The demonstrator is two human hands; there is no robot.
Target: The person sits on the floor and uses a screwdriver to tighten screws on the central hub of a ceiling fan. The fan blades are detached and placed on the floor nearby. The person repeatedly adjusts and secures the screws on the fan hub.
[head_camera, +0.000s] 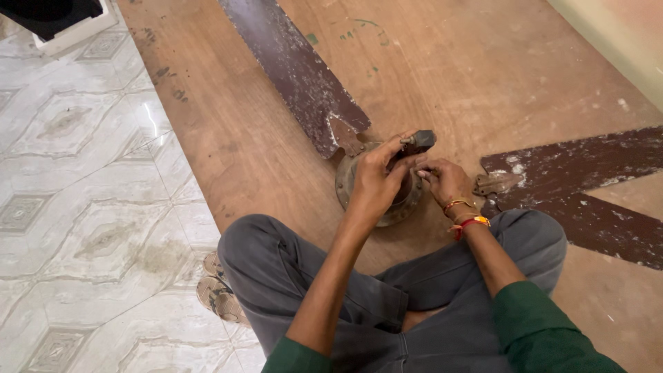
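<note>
From the head camera, the person sat cross-legged on a brown wooden board (228, 131) laid beside pale patterned floor tiles (76, 179). A rusty round ceiling-fan motor hub (356, 183) lay on the board just in front of the knees, with one worn brown fan blade (293, 69) reaching away from it and others (587, 186) spreading to the right. The left hand (376, 181) rested over the hub, its fingers curled closed around a dark tool handle (419, 140) standing above the hub. The right hand (445, 181), wearing red and gold wrist threads (466, 220), touched the hub's right side with fingertips pinched together; what they held could not be told.
</note>
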